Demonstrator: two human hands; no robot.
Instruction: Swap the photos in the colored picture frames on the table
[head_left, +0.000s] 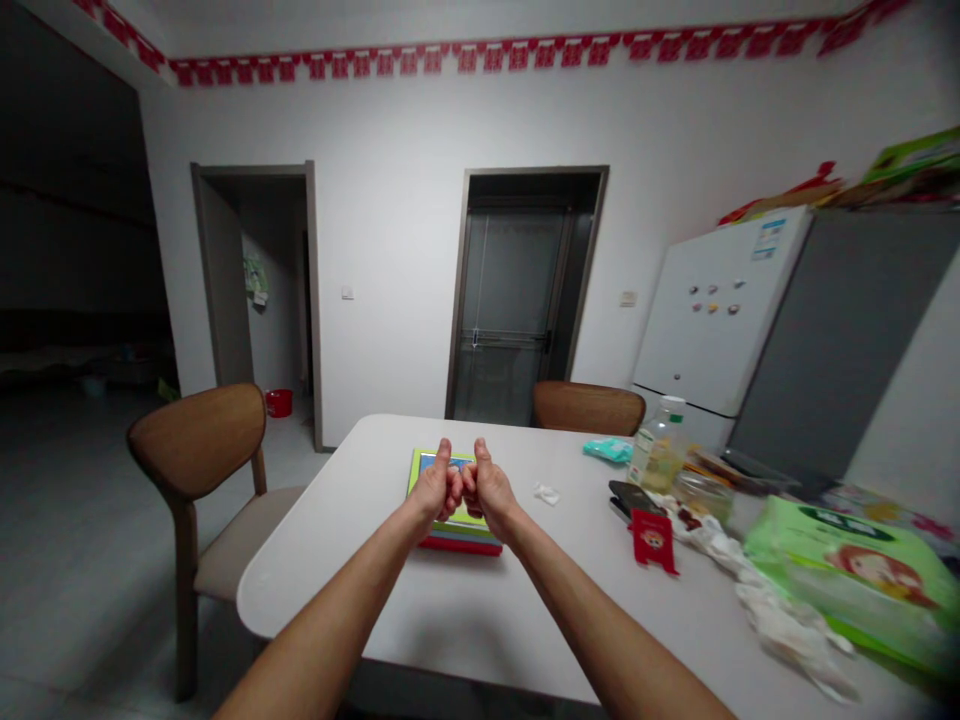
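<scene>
My left hand (442,487) and my right hand (484,484) are held up side by side over the table (330,560). Both thumbs point upward, and the other fingers are curled in, with the knuckles of the two hands close together. Nothing shows in either hand. Behind and below them lies a small stack of flat, book-like things (461,548), with a lime-green border and blue picture on top and red at the bottom. My hands hide much of its top. To the right is a crumpled white tissue (547,493).
On the table's right side are a plastic bottle (657,445), a teal packet (608,450), a dark phone-like object (630,500), a red card-like piece (653,541), a jar (703,495) and a green tissue pack (855,570). Chairs stand left (199,440) and behind (589,405).
</scene>
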